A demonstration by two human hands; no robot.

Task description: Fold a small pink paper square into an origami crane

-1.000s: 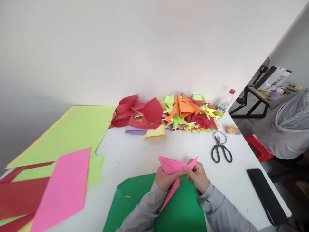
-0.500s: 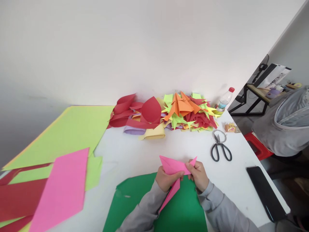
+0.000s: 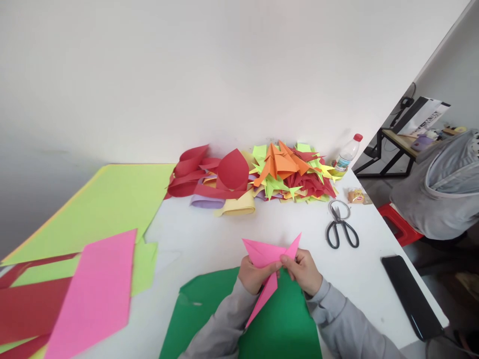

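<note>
A folded pink paper figure (image 3: 265, 253) with several pointed ends is held up between both my hands. My left hand (image 3: 255, 275) pinches it from the left, thumb across its middle. From the right, my right hand (image 3: 304, 271) grips it close to the centre, its thumb almost meeting the left one. One narrow point rises above my right hand, and a long point hangs down toward me. Beneath my hands lies a green sheet (image 3: 209, 294), partly covered by my forearms.
Folded paper pieces (image 3: 280, 164) are heaped by the wall beside curled red paper (image 3: 232, 169). Scissors (image 3: 339, 224), a bottle (image 3: 348, 154), a wrapped snack (image 3: 357, 196) and a black phone (image 3: 411, 296) are on the right. Pink (image 3: 97, 289) and lime sheets (image 3: 123, 199) lie left. A person (image 3: 437, 184) sits beyond.
My right hand has slid inward along the pink paper toward my left thumb. The right-hand point now sticks up more steeply. My left hand keeps its hold.
</note>
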